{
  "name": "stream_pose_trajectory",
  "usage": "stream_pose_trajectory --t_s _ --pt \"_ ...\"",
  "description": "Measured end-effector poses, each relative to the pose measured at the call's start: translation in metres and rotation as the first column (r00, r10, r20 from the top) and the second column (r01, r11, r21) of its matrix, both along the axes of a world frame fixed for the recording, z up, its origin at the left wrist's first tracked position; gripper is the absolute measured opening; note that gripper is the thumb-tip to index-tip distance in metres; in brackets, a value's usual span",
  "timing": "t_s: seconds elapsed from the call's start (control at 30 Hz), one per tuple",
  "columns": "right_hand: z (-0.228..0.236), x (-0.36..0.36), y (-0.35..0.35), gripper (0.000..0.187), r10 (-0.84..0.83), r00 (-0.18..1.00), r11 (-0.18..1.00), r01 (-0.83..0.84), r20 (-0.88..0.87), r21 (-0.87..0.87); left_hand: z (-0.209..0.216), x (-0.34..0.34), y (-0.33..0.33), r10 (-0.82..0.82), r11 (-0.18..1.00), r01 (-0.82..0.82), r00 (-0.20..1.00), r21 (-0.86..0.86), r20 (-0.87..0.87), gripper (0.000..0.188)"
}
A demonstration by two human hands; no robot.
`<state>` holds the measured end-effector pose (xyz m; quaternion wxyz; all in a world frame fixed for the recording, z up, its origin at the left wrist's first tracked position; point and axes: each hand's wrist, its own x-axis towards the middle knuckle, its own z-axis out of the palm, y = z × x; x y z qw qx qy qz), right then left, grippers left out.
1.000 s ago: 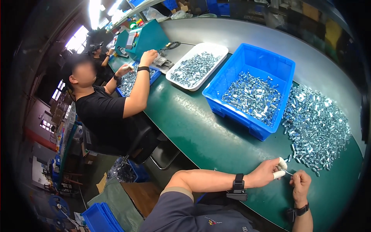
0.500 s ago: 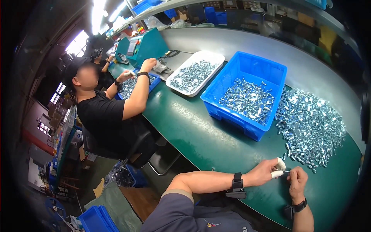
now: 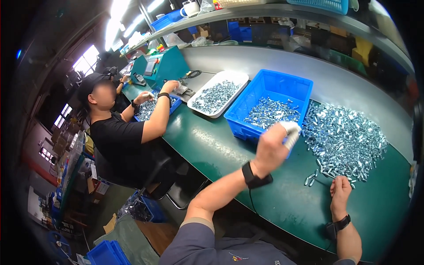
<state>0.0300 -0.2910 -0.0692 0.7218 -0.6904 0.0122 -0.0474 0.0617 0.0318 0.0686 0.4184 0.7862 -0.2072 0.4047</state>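
Observation:
My left hand (image 3: 274, 146), with white finger covers on its thumb and a finger, is over the front right corner of the blue bin (image 3: 236, 115). Motion blurs its fingers, so whether they hold anything cannot be made out. Small shiny metal cylinders (image 3: 269, 111) lie inside the bin. My right hand (image 3: 340, 194) is closed at the near edge of a large pile of the same metal cylinders (image 3: 349, 139). From its fingertips a thin metal rod (image 3: 327, 175) points left. A few loose cylinders (image 3: 311, 178) lie on the table just left of that rod.
The green table (image 3: 212, 148) carries a white tray (image 3: 242, 84) of metal pieces left of the bin. Farther left, a co-worker's hands (image 3: 170, 86) are over another blue tray (image 3: 176, 106), near a green machine (image 3: 165, 64). A shelf (image 3: 265, 9) runs above the table's back.
My left hand has moved up and left, away from my right hand, to the bin's front corner. My right hand has shifted slightly up, toward the pile.

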Motion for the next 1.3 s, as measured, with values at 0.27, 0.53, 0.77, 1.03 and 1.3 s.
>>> stream_pose_trajectory --t_s 0.27,0.53,0.77,1.03,1.3 --pt "0.003 0.001 0.002 0.029 -0.004 1.000 1.000 0.005 -0.012 0.012 -0.030 -0.010 -0.049 -0.179 0.896 0.232 0.969 0.378 -0.170 0.032" --pt "0.012 0.002 0.007 0.030 0.013 1.000 1.000 -0.013 -0.014 0.012 -0.101 -0.022 -0.067 -0.199 0.745 0.431 0.872 0.509 -0.447 0.025" --pt "0.009 -0.012 0.001 0.030 -0.024 0.999 1.000 0.025 -0.042 0.003 -0.095 -0.026 -0.069 -0.294 0.852 0.435 0.858 0.292 -0.421 0.019" --pt "0.014 -0.001 0.016 0.017 0.115 0.991 0.991 -0.110 0.063 -0.082 -0.080 -0.016 -0.045 -0.416 0.910 0.267 0.579 -0.319 -0.701 0.029" --pt "0.030 -0.010 0.012 0.020 0.187 0.978 0.982 -0.182 0.091 -0.052 -0.086 -0.021 -0.060 -0.550 0.835 0.297 0.450 -0.463 -0.704 0.031"
